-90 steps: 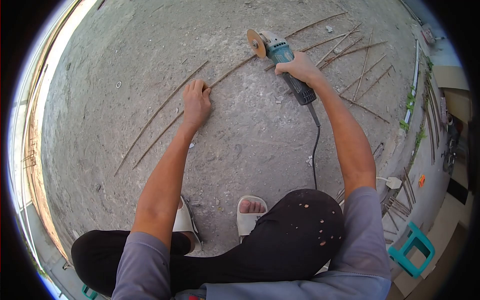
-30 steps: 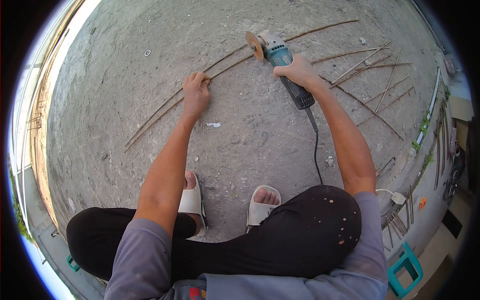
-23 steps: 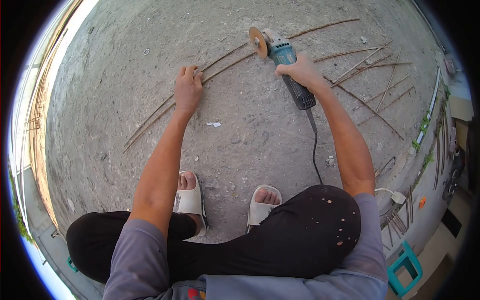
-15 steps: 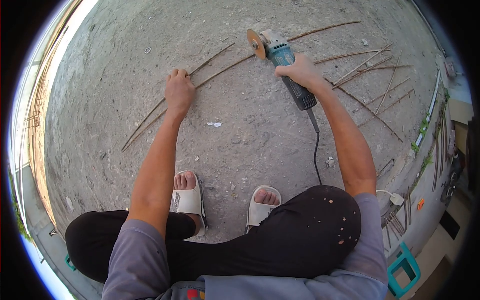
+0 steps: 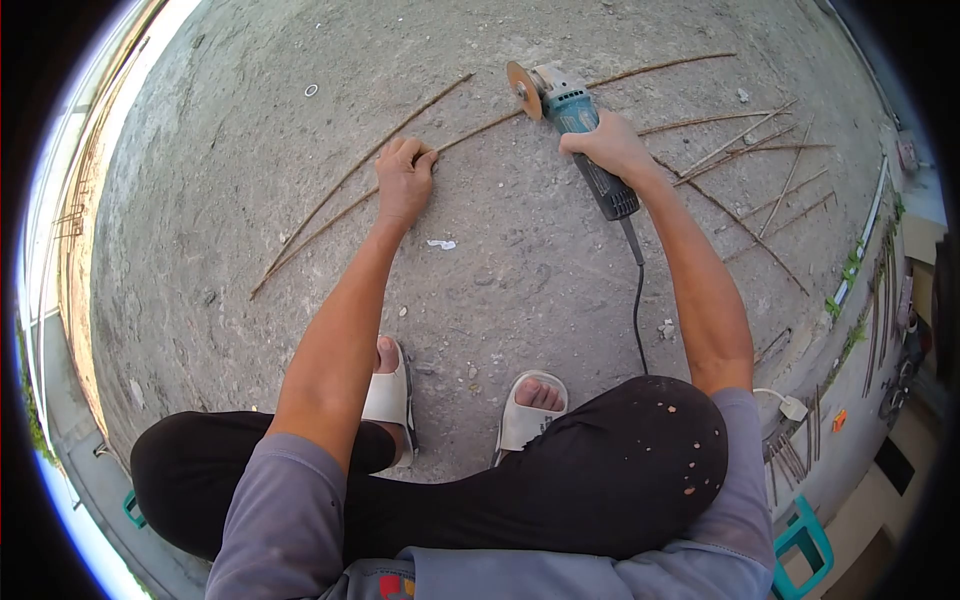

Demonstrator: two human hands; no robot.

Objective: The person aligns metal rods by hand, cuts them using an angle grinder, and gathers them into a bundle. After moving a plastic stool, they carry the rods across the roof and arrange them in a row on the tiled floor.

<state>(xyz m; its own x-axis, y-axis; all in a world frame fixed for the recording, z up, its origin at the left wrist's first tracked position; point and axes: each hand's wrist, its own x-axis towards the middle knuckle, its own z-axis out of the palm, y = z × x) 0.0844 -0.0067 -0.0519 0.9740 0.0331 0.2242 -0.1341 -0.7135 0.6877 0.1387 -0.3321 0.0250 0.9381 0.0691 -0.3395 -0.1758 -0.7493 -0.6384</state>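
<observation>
My right hand (image 5: 612,148) is wrapped round the teal and black body of an angle grinder (image 5: 574,114). The grinder's tan disc (image 5: 524,90) faces up and to the left, beside a long rusty steel rod (image 5: 480,130) on the ground. My left hand (image 5: 405,180) is closed on that same rod, left of the disc, with its fingertips partly hidden. Another thin steel rod (image 5: 340,187) lies just beyond the left hand, its near end close to the long rod's end. A black cord (image 5: 637,310) runs from the grinder toward my knee.
Several loose rods (image 5: 735,205) lie crossed on the concrete at the right. A white socket block (image 5: 793,407), more rods (image 5: 787,460) and a teal plastic stool (image 5: 805,545) are at the lower right. My sandalled feet (image 5: 535,395) are below the work.
My left hand has moved right, off the shorter rod and onto the long one. The grinder is still in my right hand, shifted slightly right in view.
</observation>
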